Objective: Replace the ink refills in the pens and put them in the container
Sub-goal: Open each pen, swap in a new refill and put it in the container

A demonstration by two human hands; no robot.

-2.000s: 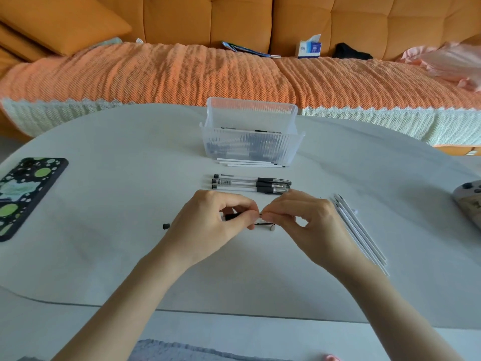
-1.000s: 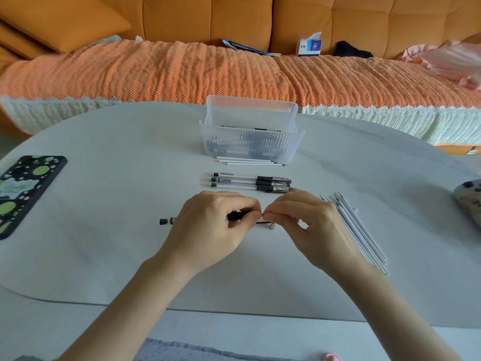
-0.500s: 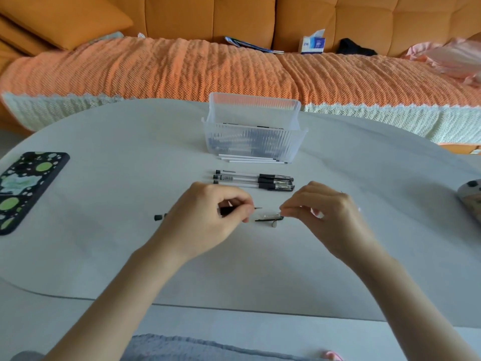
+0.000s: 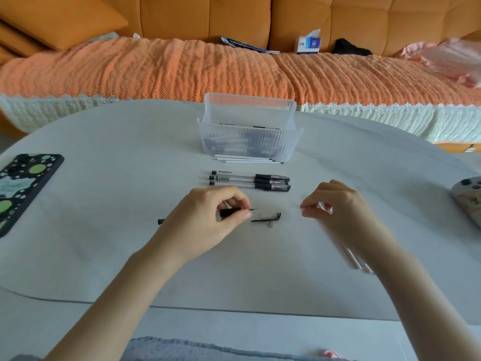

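On the matte white oval table (image 4: 104, 230), at its far middle, stands a clear plastic container (image 4: 234, 142) with ribbed walls, and dark pens show dimly through them. Touching its near wall lie thin white refills (image 4: 247, 159), at least three, side by side. Just nearer is a row of three pens (image 4: 250, 181), with clear barrels, black rubbery grips and black caps, parallel and touching.

The left hand (image 4: 205, 222) pinches one uncapped pen (image 4: 229, 212) by its black grip between thumb and curled fingers. The pen's black end plug pokes out to the left of the hand, and a fine needle-like refill tip (image 4: 253, 209) pokes out to the right. Just beside that tip, on the table, lie one black cap (image 4: 268, 218) with a clip and one small grey metal cone (image 4: 270, 224).

The right hand (image 4: 335, 209) hovers well apart from the left, fingers curled and thumb meeting forefinger; whether anything is between them cannot be told. Under its forearm, two blurred white sticks (image 4: 356, 260) show.

A black phone case (image 4: 23, 188) with green spots lies at the left edge and a pale game controller (image 4: 468, 196) at the right, in front of an orange sofa (image 4: 208, 19) draped in a knitted throw (image 4: 156, 69)
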